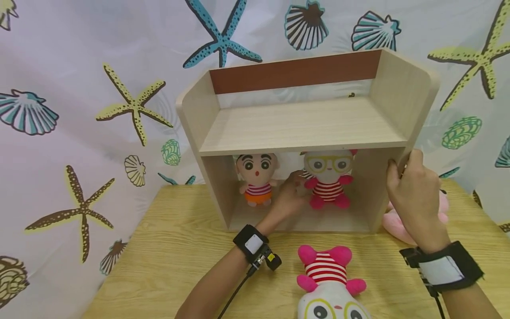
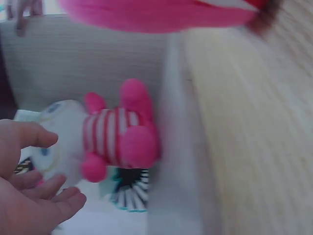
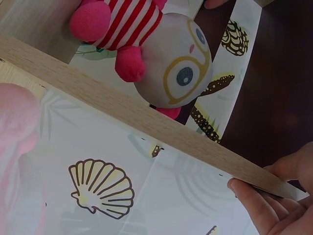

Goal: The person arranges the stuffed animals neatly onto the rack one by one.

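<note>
My left hand (image 1: 288,197) reaches into the lower compartment of a pale wooden shelf (image 1: 303,128). Its fingers are loosely spread beside the head of a plush doll (image 1: 328,191) with yellow glasses, a red-striped body and pink limbs. In the left wrist view, the same hand (image 2: 29,191) holds nothing, and the doll (image 2: 110,142) sits beyond the fingertips. My right hand (image 1: 416,199) grips the front edge of the shelf's right side panel; in the right wrist view, thumb and fingers (image 3: 254,208) lie on opposite sides of that panel.
A plush boy doll (image 1: 256,179) with orange shorts stands at the compartment's left. Another glasses doll (image 1: 326,270) lies on the wooden table (image 1: 159,266) in front of the shelf. A pale pink plush toy (image 1: 398,223) is partly hidden behind my right arm. A patterned curtain (image 1: 79,48) hangs behind.
</note>
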Action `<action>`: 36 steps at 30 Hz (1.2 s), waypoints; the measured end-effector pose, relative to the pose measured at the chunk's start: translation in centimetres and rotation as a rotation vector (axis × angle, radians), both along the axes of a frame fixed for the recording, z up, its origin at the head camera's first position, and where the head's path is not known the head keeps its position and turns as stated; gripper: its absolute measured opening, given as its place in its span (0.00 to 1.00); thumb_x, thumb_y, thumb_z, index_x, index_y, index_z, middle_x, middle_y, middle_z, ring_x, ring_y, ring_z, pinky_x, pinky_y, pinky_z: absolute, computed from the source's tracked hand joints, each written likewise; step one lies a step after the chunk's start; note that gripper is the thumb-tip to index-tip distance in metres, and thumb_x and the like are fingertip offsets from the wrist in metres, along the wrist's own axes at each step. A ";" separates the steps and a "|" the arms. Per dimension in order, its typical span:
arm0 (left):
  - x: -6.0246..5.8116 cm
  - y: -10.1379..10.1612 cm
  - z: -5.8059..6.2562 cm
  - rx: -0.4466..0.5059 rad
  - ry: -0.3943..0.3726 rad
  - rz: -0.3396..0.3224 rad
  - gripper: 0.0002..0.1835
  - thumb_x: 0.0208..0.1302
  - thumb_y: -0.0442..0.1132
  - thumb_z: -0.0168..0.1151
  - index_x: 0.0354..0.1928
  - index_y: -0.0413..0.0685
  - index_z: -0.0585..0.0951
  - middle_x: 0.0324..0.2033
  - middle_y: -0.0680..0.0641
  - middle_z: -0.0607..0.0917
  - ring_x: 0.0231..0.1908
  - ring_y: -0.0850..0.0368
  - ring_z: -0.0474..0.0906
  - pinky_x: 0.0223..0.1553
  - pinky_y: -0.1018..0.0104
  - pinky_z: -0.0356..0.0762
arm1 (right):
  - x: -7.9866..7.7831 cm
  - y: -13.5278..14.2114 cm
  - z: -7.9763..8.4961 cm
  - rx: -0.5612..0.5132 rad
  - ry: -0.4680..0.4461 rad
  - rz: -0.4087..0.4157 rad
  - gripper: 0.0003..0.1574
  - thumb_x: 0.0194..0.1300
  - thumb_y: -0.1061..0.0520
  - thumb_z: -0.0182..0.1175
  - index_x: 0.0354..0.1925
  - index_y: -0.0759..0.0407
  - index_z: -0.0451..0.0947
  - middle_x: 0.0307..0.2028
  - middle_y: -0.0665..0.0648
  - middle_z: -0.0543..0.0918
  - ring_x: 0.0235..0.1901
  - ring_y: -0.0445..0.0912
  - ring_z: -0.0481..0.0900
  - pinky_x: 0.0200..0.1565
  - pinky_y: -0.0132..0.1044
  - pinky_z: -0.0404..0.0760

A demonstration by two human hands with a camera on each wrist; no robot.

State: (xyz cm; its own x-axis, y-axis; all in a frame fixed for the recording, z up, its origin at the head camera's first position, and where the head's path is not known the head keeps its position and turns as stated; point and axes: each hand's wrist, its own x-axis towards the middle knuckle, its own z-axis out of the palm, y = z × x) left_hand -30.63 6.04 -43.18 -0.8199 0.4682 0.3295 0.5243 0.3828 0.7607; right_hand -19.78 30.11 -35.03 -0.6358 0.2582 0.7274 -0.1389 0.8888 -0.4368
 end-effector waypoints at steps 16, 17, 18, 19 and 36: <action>3.7 -0.7 5.3 -0.348 0.000 -0.548 0.27 0.63 0.36 0.70 0.64 0.45 0.76 0.58 0.48 0.81 0.58 0.61 0.76 0.57 0.74 0.71 | -0.2 0.1 0.0 -0.014 0.004 -0.004 0.20 0.71 0.60 0.56 0.49 0.79 0.68 0.22 0.77 0.76 0.16 0.68 0.76 0.13 0.35 0.61; 3.9 -0.7 5.5 -0.358 -0.008 -0.573 0.27 0.63 0.36 0.70 0.64 0.45 0.76 0.58 0.49 0.81 0.59 0.62 0.75 0.57 0.73 0.70 | -0.2 0.1 0.0 -0.015 0.003 -0.006 0.20 0.71 0.60 0.56 0.48 0.79 0.68 0.22 0.76 0.75 0.16 0.68 0.76 0.13 0.35 0.60; 4.1 -0.7 5.7 -0.368 -0.025 -0.602 0.27 0.63 0.36 0.69 0.65 0.46 0.75 0.59 0.50 0.80 0.59 0.63 0.74 0.59 0.74 0.69 | -0.2 0.0 0.0 -0.015 0.003 -0.006 0.20 0.71 0.60 0.57 0.48 0.79 0.68 0.22 0.76 0.75 0.15 0.68 0.76 0.13 0.35 0.60; 4.3 -0.6 5.9 -0.379 -0.051 -0.634 0.28 0.64 0.36 0.69 0.66 0.45 0.75 0.61 0.50 0.80 0.60 0.64 0.74 0.59 0.74 0.68 | -0.1 0.0 -0.1 -0.014 0.002 -0.008 0.20 0.71 0.60 0.57 0.48 0.79 0.68 0.22 0.76 0.75 0.15 0.67 0.76 0.13 0.35 0.60; 6.4 1.5 6.2 -0.576 -0.181 -0.848 0.28 0.64 0.33 0.68 0.67 0.42 0.74 0.62 0.49 0.79 0.59 0.68 0.73 0.58 0.81 0.63 | -0.2 0.0 -0.1 -0.007 0.011 -0.009 0.21 0.71 0.61 0.56 0.50 0.80 0.68 0.22 0.77 0.76 0.16 0.69 0.76 0.13 0.35 0.61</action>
State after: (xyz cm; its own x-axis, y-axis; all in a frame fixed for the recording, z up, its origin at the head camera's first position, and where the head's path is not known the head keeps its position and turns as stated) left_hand -24.21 7.58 -36.93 -0.1632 0.9613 -0.2217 0.6872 0.2720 0.6736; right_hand -19.94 30.07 -35.16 -0.6254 0.2690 0.7325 -0.1353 0.8871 -0.4413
